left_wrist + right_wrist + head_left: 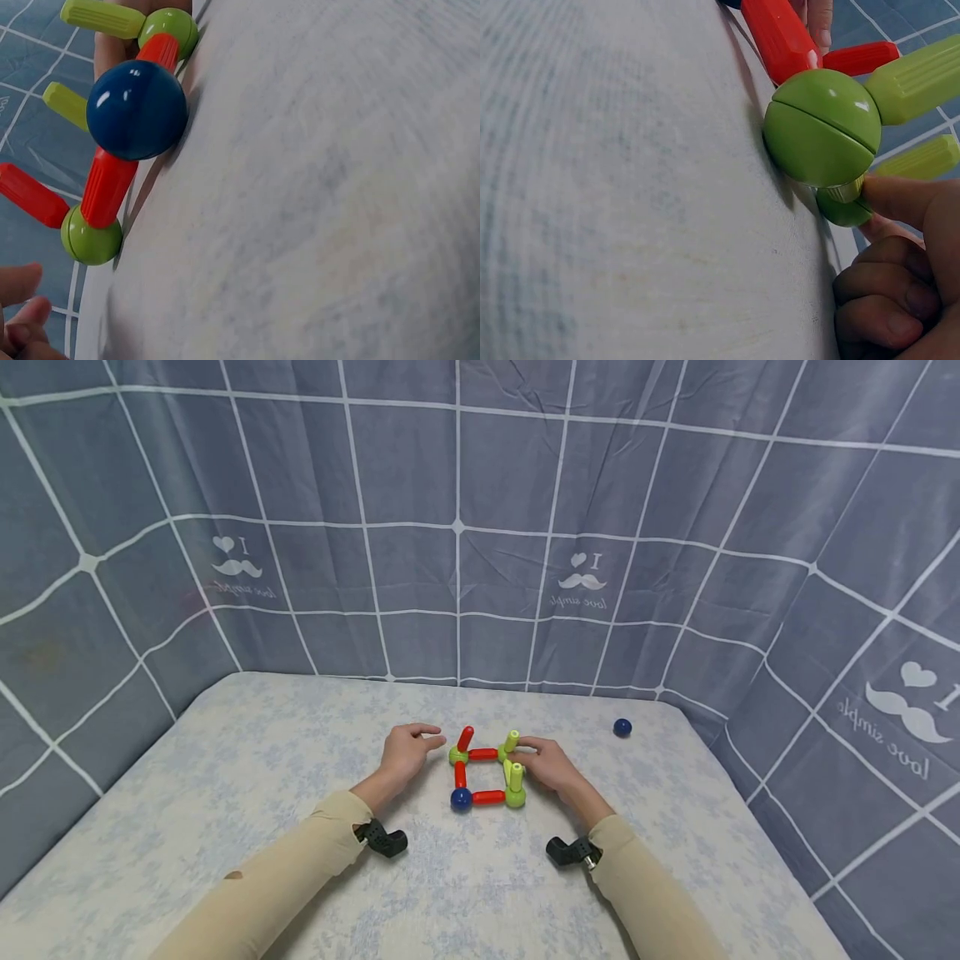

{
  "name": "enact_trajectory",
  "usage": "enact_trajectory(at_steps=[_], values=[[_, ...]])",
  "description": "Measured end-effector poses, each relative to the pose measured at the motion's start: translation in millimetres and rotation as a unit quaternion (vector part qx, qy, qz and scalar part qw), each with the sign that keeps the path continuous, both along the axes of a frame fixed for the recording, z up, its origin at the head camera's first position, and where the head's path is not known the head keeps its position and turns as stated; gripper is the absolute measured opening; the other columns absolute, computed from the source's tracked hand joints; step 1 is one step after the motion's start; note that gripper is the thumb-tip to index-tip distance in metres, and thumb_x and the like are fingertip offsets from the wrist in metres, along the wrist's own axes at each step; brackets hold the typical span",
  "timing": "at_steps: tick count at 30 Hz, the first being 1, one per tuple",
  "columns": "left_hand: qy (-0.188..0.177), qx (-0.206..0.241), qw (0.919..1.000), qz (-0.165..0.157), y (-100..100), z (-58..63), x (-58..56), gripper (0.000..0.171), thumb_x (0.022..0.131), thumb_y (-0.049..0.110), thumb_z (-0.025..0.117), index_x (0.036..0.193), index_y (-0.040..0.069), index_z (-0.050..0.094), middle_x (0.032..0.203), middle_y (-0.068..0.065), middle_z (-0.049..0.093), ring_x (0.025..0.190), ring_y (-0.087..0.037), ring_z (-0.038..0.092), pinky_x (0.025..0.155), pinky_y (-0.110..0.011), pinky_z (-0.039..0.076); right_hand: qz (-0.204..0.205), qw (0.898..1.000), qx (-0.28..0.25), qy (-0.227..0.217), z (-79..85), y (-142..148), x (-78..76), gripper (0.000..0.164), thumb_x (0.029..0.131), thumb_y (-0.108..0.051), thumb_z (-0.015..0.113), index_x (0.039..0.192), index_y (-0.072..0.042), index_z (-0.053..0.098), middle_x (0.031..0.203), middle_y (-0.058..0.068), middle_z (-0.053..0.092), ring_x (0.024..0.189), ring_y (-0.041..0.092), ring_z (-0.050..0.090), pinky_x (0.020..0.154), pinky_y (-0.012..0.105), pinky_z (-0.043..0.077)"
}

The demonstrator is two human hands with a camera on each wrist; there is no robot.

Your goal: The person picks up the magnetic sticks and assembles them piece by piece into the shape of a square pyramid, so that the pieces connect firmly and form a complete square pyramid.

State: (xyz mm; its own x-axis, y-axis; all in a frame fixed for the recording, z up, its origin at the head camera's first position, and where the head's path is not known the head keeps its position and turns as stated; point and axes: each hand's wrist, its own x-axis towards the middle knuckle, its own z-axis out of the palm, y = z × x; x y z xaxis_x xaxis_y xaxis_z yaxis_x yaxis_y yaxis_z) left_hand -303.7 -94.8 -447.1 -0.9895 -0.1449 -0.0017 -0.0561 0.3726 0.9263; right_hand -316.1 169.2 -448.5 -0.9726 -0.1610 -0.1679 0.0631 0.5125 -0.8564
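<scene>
A square frame of magnetic building rods and balls lies on the table. Its near left corner is a blue ball; the other corners are green balls. Red rods form three sides, and a lime-green rod forms the right one. A red rod and two lime-green rods stand up from the green corners. My right hand pinches the frame's right side near the far corner, thumb at the lime-green rod, other fingers curled. Left of the frame, my left hand holds nothing, its fingers loosely bent.
A loose blue ball sits near the table's far right corner. The table has a pale patterned cloth. A grey-blue curtain with white lines hangs behind and along both sides. Each wrist wears a black camera mount.
</scene>
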Motion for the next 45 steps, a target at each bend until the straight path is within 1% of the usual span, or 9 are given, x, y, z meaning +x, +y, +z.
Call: enact_trajectory(at_steps=[4,10,13,28,36,38,41,44,45], values=[[0.006,-0.016,0.9992,0.038,-6.5,0.1,-2.8,0.032,0.091,0.023,0.075,0.12,0.009,0.074,0.106,-0.011,0.067,0.089,-0.022,0.053,0.068,-0.028,0.041,-0.002,1.0,0.005,0.004,-0.1,-0.8,-0.7,0.04,0.093,-0.028,0.071,0.132,-0.019,0.067,0.052,-0.005,0.033,0.043,0.011,0.025,0.042,0.027,0.026],[0.011,-0.043,0.9958,0.081,-15.9,-0.1,-7.7,0.035,0.09,0.022,0.076,0.122,0.01,0.073,0.088,-0.009,0.062,0.077,-0.021,0.052,0.064,-0.03,0.039,-0.004,1.0,0.01,0.009,-0.5,-2.0,-1.7,0.04,0.093,-0.027,0.071,0.132,-0.019,0.068,0.053,-0.005,0.034,0.042,0.011,0.027,0.042,0.027,0.027],[0.003,-0.065,0.9934,0.095,-18.9,0.7,-8.9,0.036,0.09,0.023,0.075,0.124,0.012,0.072,0.094,-0.009,0.064,0.081,-0.022,0.056,0.067,-0.031,0.042,-0.006,1.0,0.007,0.016,-1.5,-2.4,-2.6,0.04,0.092,-0.026,0.071,0.131,-0.017,0.068,0.055,-0.005,0.037,0.043,0.011,0.029,0.043,0.026,0.028],[-0.026,-0.12,0.9875,0.099,-19.6,-0.4,-11.7,0.039,0.093,0.021,0.069,0.131,0.011,0.067,0.127,-0.017,0.067,0.112,-0.034,0.066,0.088,-0.046,0.053,-0.014,1.0,0.015,0.023,-4.3,-2.0,-5.7,0.04,0.091,-0.026,0.072,0.13,-0.016,0.069,0.061,-0.004,0.041,0.046,0.011,0.03,0.045,0.027,0.028],[-0.04,-0.162,0.9813,0.095,-18.3,1.6,-15.1,0.032,0.092,0.019,0.068,0.123,0.011,0.072,0.12,-0.014,0.072,0.104,-0.032,0.069,0.082,-0.044,0.054,-0.015,1.0,0.013,0.02,-3.3,-1.5,-4.3,0.039,0.091,-0.026,0.072,0.129,-0.016,0.069,0.057,-0.004,0.038,0.046,0.012,0.029,0.045,0.027,0.028],[-0.039,-0.165,0.981,0.095,-18.1,2.0,-15.2,0.03,0.092,0.018,0.068,0.12,0.011,0.074,0.116,-0.013,0.073,0.1,-0.031,0.069,0.078,-0.043,0.054,-0.014,0.999,0.015,0.026,-2.4,-1.6,-3.3,0.039,0.091,-0.026,0.072,0.128,-0.016,0.07,0.066,-0.001,0.05,0.052,0.012,0.038,0.051,0.028,0.034],[-0.036,-0.167,0.981,0.092,-18.8,1.9,-14.7,0.028,0.092,0.018,0.067,0.117,0.01,0.075,0.113,-0.013,0.074,0.096,-0.031,0.069,0.075,-0.043,0.053,-0.013,0.999,0.016,0.034,-2.4,-1.5,-2.8,0.038,0.09,-0.027,0.073,0.127,-0.015,0.071,0.101,0.006,0.068,0.075,0.016,0.052,0.069,0.032,0.044],[-0.037,-0.162,0.9819,0.091,-18.9,2.2,-13.0,0.027,0.091,0.021,0.069,0.115,0.01,0.075,0.111,-0.013,0.074,0.094,-0.031,0.069,0.074,-0.042,0.052,-0.01,0.999,0.016,0.039,-3.2,-1.1,-2.4,0.038,0.09,-0.028,0.073,0.126,-0.015,0.071,0.137,0.009,0.062,0.106,0.02,0.053,0.093,0.039,0.043],[-0.039,-0.156,0.9827,0.092,-18.7,2.5,-12.2,0.027,0.091,0.021,0.069,0.114,0.01,0.075,0.111,-0.013,0.074,0.094,-0.03,0.069,0.074,-0.041,0.052,-0.01,0.999,0.016,0.038,-3.6,-0.8,-2.7,0.038,0.09,-0.028,0.073,0.126,-0.015,0.071,0.137,0.009,0.062,0.105,0.021,0.053,0.092,0.038,0.043]])
